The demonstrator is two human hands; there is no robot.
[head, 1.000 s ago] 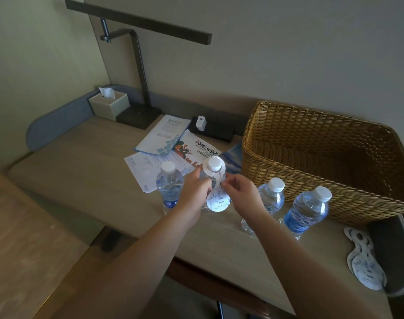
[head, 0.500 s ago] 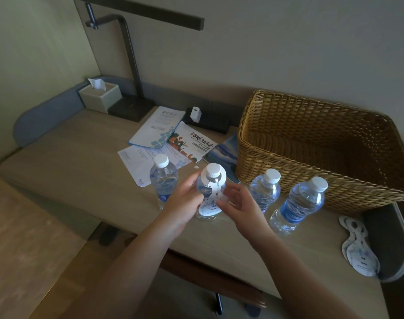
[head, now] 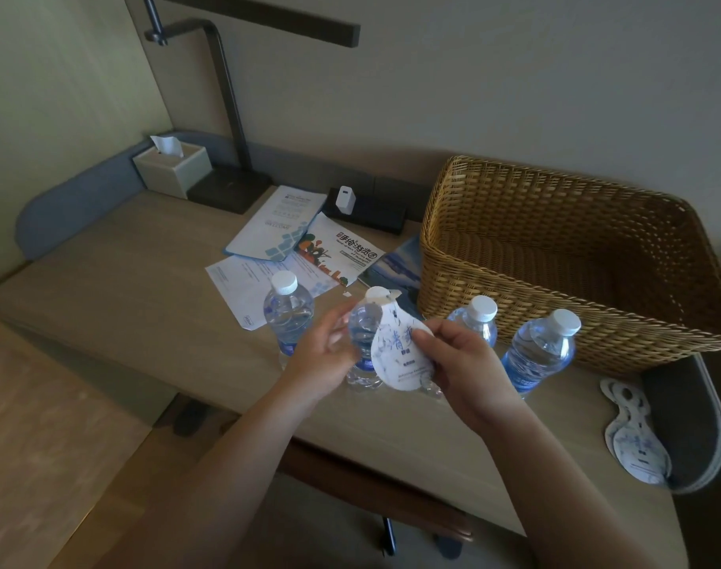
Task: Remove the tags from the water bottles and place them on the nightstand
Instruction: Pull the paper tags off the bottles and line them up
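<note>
Plain beige walls (head: pixel 515 76) are meeting in a corner behind a wooden desk (head: pixel 124 289) with a grey padded rim (head: pixel 75 207). A dark lamp (head: pixel 227 96) is standing there; wooden flooring (head: pixel 42 445) is showing below.

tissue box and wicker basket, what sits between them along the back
In the head view: the lamp base, then a black strip with a white charger.

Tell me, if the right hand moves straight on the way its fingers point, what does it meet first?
Most likely the bottle that the left hand holds: the right hand points left, pinching the tag before it.
</note>
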